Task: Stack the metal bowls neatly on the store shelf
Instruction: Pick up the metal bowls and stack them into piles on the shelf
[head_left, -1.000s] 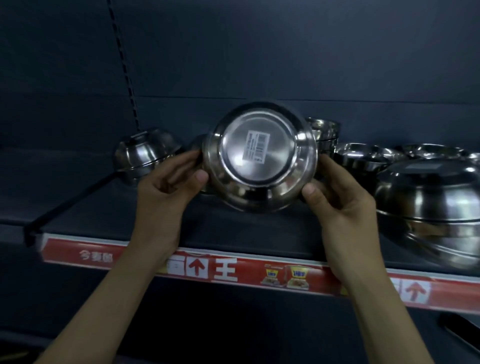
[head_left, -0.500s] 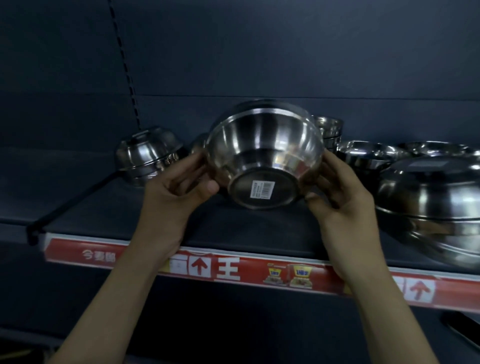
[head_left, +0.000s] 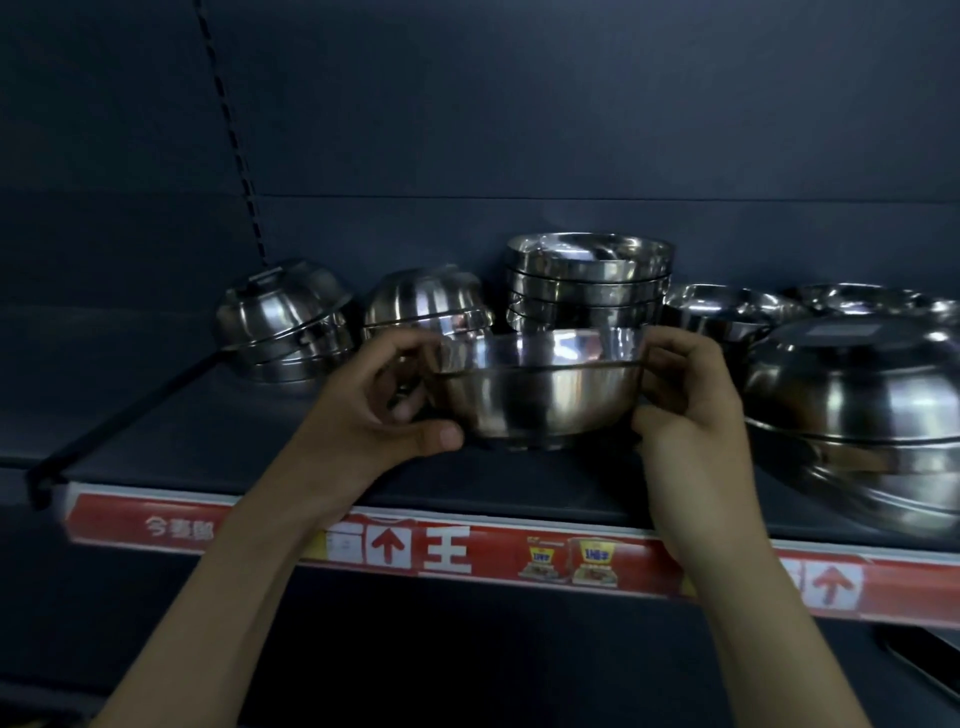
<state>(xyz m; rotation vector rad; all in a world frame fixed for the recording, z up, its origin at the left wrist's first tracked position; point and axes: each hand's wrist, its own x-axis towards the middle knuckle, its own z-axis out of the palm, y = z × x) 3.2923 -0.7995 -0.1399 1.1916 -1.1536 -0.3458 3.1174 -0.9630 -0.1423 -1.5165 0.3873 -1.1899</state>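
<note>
We find the metal bowl (head_left: 540, 400) upright, its mouth facing up and its rim level, so its axis stands vertical and its broad span runs along the shelf (head_left: 208, 441). It sits low over the front middle of the shelf, and we cannot tell whether its base touches the board. The left hand (head_left: 395, 410) grasps its left side, thumb against the lower wall and fingers curled at the rim; the right hand (head_left: 685, 410) grasps the right side likewise. Directly behind it stands a stack of upright bowls (head_left: 589, 286), close to its far rim. To the left lie two heaps of overturned bowls (head_left: 283, 322), to the right more upright bowls (head_left: 727, 312) and large overturned bowls (head_left: 857, 395) just beside the right hand. A red price strip (head_left: 467, 556) runs along the shelf edge. Half a second ago the bowl was held higher and tilted, its labelled base towards us; the label is now out of sight.
</note>
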